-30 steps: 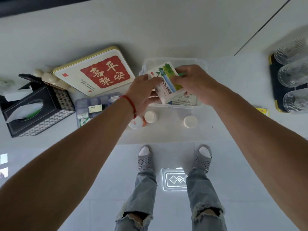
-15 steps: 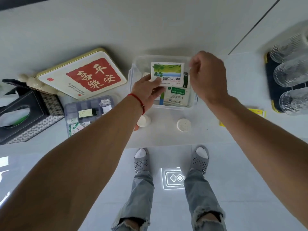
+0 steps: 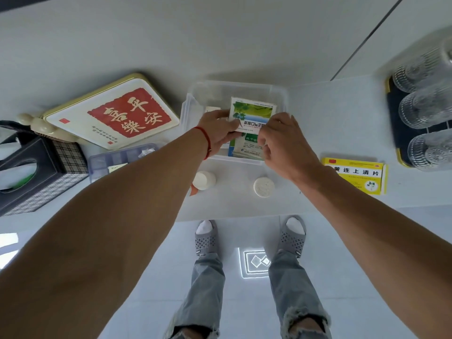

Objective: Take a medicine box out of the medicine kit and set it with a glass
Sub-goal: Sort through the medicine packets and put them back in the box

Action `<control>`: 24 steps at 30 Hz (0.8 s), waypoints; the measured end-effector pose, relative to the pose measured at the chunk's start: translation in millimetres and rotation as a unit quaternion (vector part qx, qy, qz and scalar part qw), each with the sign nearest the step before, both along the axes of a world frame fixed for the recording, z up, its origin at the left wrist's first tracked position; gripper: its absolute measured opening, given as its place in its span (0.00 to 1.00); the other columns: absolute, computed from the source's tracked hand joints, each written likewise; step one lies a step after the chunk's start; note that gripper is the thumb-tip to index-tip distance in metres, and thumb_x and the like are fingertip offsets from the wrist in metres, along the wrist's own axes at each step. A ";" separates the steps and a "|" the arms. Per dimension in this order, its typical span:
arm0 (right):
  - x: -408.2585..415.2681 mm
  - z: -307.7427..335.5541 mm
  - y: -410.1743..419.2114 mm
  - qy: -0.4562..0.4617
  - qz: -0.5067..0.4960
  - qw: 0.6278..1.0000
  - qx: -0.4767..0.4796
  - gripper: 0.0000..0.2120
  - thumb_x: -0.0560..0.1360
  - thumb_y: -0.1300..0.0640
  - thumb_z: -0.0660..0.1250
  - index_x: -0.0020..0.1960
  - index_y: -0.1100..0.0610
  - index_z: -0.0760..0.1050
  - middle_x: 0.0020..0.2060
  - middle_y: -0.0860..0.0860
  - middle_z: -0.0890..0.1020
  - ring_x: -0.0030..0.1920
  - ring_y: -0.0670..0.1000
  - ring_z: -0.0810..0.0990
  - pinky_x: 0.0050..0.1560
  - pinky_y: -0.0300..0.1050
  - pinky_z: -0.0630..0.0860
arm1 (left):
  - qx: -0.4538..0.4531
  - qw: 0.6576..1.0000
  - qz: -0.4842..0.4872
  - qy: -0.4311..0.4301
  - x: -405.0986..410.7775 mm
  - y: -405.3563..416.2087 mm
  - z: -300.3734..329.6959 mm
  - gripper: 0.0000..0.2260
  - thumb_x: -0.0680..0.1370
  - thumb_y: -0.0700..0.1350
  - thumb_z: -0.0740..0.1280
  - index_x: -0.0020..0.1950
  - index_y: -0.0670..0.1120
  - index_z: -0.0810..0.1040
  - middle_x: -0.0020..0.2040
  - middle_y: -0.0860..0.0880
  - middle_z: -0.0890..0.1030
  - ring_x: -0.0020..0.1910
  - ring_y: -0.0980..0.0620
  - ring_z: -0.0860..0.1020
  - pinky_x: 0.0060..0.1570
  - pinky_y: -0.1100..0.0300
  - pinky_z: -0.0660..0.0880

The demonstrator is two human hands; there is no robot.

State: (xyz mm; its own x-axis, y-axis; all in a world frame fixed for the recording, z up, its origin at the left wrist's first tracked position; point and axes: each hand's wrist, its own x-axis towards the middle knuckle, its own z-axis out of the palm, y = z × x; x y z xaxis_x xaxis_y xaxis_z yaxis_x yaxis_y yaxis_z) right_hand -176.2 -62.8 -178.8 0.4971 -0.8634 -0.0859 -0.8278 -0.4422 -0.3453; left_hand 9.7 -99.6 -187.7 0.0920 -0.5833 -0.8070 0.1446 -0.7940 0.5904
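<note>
A green and white medicine box (image 3: pixel 253 113) is held over the clear plastic medicine kit (image 3: pixel 195 101), face up, with its printed side showing leaves and a blue band. The left hand (image 3: pixel 220 130) grips its left edge, thumb on top and fingers curled underneath. The right hand (image 3: pixel 281 143) pinches the box's near right corner, fingers curled in tight. Under the box, inside the kit, lies another green and white packet (image 3: pixel 247 148).

The kit sits on a white counter (image 3: pixel 318 106) against a pale wall. Just in front of it stand two small white bottles (image 3: pixel 204 180), seen from above by their caps, one near the left forearm and one (image 3: pixel 263 187) under the right wrist. To the right, flat on the counter, lies a yellow medicine box (image 3: pixel 355 174). Farther right, a dark tray (image 3: pixel 397 123) with a yellow rim carries ribbed clear glasses (image 3: pixel 420 108), well apart from the held box.

To the left of the kit a cream tin (image 3: pixel 112 113) with a red panel lies at an angle, a bluish pill organiser (image 3: pixel 117 160) beside it, and a black checked tissue box (image 3: pixel 36 172) at the far left.

Below the counter edge the floor (image 3: pixel 122 302) is glossy pale tile, with the person's grey slippers (image 3: pixel 205 238) and torn jeans (image 3: pixel 208 289) in sight.
</note>
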 end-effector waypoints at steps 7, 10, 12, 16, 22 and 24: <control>1.5 -8.2 9.5 0.044 -0.019 0.998 -0.035 0.12 0.74 0.60 0.67 0.58 0.59 0.77 0.59 0.55 0.78 0.68 0.58 0.71 0.73 0.66 0.62 | -0.039 0.918 -0.212 -0.333 -8.9 -0.7 -7.3 0.14 0.78 0.55 0.69 0.60 0.50 0.82 0.52 0.50 0.85 0.46 0.49 0.86 0.48 0.54 0.84; 1.8 -9.2 10.8 0.062 -0.017 0.997 -0.031 0.16 0.76 0.58 0.65 0.63 0.59 0.76 0.65 0.54 0.77 0.75 0.56 0.66 0.75 0.68 0.57 | -0.037 0.912 -0.237 -0.334 -6.0 -2.5 -7.5 0.15 0.77 0.56 0.69 0.59 0.50 0.83 0.52 0.50 0.85 0.47 0.49 0.85 0.50 0.54 0.83; 1.4 -9.0 10.3 0.078 -0.011 0.997 -0.017 0.16 0.77 0.56 0.63 0.63 0.58 0.77 0.67 0.52 0.77 0.77 0.56 0.62 0.75 0.69 0.54 | -0.035 0.914 -0.262 -0.308 -2.2 -5.9 -8.2 0.13 0.78 0.54 0.69 0.58 0.49 0.83 0.53 0.49 0.85 0.48 0.48 0.85 0.51 0.53 0.83; -1.7 -3.6 10.8 0.044 -0.003 0.999 -0.031 0.14 0.78 0.58 0.62 0.62 0.59 0.77 0.67 0.53 0.76 0.77 0.56 0.63 0.76 0.67 0.55 | -0.013 0.914 -0.276 -0.296 1.8 -9.9 4.3 0.10 0.80 0.45 0.65 0.58 0.44 0.81 0.56 0.46 0.83 0.53 0.45 0.82 0.53 0.51 0.82; -8.7 31.4 74.8 -0.118 -0.123 0.983 -0.072 0.06 0.73 0.57 0.65 0.47 0.59 0.76 0.44 0.54 0.79 0.44 0.57 0.78 0.43 0.52 0.75 | -0.098 0.771 -0.376 -0.505 5.5 37.3 45.5 0.13 0.79 0.47 0.58 0.54 0.45 0.79 0.50 0.43 0.83 0.50 0.41 0.81 0.49 0.46 0.78; -6.5 28.4 100.7 -0.068 -0.138 0.988 0.001 0.14 0.72 0.49 0.67 0.53 0.57 0.76 0.47 0.53 0.79 0.45 0.56 0.78 0.41 0.52 0.77 | -0.116 0.763 -0.424 -0.474 8.0 61.4 48.6 0.15 0.81 0.51 0.56 0.52 0.45 0.79 0.51 0.45 0.83 0.50 0.43 0.81 0.49 0.49 0.78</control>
State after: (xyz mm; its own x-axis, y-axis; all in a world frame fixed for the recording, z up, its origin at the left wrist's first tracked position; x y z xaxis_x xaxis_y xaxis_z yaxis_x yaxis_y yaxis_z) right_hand -182.8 37.9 -150.4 0.2489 -0.9678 -0.0369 -0.8626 -0.2042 -0.4629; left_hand 17.7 -38.2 -139.1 0.0800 -0.8749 -0.4777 -0.9425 -0.2224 0.2495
